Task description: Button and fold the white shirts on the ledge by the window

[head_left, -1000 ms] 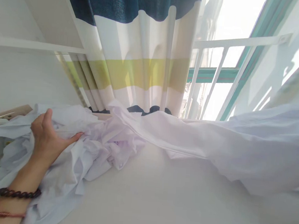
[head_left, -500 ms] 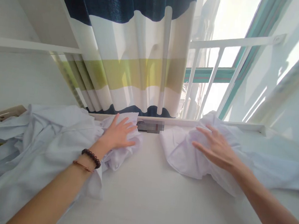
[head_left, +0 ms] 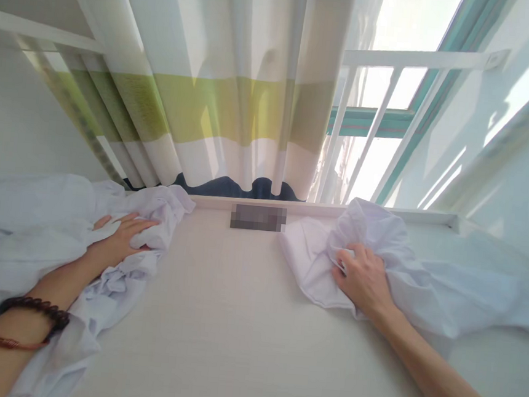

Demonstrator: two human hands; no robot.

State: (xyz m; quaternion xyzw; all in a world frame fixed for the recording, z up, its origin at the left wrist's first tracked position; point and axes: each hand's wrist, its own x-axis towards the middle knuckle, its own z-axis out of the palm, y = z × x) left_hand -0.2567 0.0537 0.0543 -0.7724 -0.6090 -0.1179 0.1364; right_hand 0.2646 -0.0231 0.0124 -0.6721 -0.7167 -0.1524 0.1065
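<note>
White fabric is held on both sides. Hazard: the left cloth heap (head_left: pixel 35 222) appears to overhang the worktop (head_left: pixel 234 332) at 8 o'clock; a slackened grip could let its weight drag it off. Left hand (head_left: pixel 119 238): grip curled closed on a bunched fold at 10 o'clock. Right hand (head_left: pixel 363 281): grip fisted on the right cloth (head_left: pixel 451 283) at 2 o'clock. That cloth's long axis runs 9-to-3, bunched end pointing to 9; the heap shows no clear axis.

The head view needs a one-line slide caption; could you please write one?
Left hand and right hand each clutch crumpled white fabric on a pale table beneath a striped curtain.
</note>
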